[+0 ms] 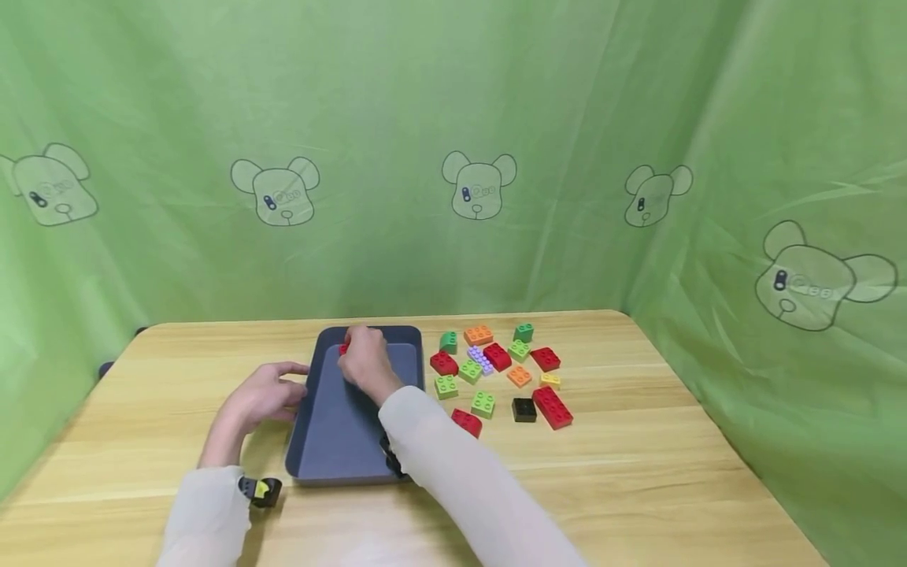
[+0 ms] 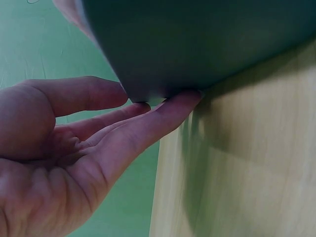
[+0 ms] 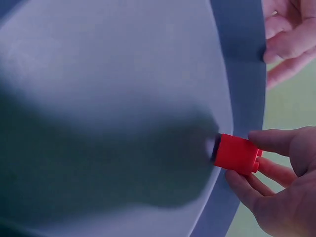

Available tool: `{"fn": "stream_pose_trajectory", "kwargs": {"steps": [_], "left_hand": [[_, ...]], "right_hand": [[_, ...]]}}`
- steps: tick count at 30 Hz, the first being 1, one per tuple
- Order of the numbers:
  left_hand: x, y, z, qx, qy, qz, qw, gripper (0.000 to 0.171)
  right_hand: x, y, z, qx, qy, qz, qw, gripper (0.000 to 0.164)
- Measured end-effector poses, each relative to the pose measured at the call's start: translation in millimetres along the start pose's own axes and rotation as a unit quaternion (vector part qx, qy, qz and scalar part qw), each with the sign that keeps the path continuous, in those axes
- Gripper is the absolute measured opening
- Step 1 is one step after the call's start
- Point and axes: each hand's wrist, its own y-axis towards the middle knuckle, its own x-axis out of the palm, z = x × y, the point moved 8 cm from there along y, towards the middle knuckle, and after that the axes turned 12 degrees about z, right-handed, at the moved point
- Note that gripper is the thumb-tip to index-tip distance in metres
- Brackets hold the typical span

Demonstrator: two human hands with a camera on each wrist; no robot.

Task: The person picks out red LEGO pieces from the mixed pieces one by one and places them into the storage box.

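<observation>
A dark blue-grey tray (image 1: 340, 445) lies on the table. Over its far left part my right hand (image 1: 367, 364) pinches a small red toy brick (image 3: 236, 154) between thumb and fingers. The right wrist view has the brick tipped sideways, close to the tray floor by the side wall; whether it touches is hard to tell. My left hand (image 1: 264, 396) is at the tray's left side. Its fingers (image 2: 148, 126), fairly straight, touch the outer wall from outside without curling round the rim.
Right of the tray, several loose bricks lie scattered, among them a long red brick (image 1: 553, 407), a black brick (image 1: 524, 410), a lime brick (image 1: 483, 405) and a purple brick (image 1: 480, 360). A green curtain (image 1: 397, 260) hangs behind the wooden table (image 1: 638, 472).
</observation>
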Motion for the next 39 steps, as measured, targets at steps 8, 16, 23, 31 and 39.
{"fn": "stream_pose_trajectory", "kwargs": {"steps": [8,16,23,31,39], "left_hand": [[1.2,0.7,-1.8,-0.004,0.005,-0.002,1.0000,0.057],[0.6,0.0,-2.3,-0.003,0.005,-0.002,1.0000,0.057],[1.6,0.5,-2.2,-0.004,0.001,-0.003,1.0000,0.058],[1.2,0.4,-1.6,-0.001,0.004,-0.001,1.0000,0.057],[0.1,0.5,-1.7,-0.001,0.006,0.001,1.0000,0.057]], "right_hand": [[8,-3,0,-0.011,-0.021,0.003,1.000,0.009],[12,-2,-1,0.009,-0.019,-0.002,1.000,0.015],[11,1,-1,0.016,-0.030,-0.006,0.999,0.011],[10,2,-2,0.009,-0.050,-0.017,0.999,0.009],[3,4,-4,-0.002,-0.056,-0.024,0.998,0.020]]}}
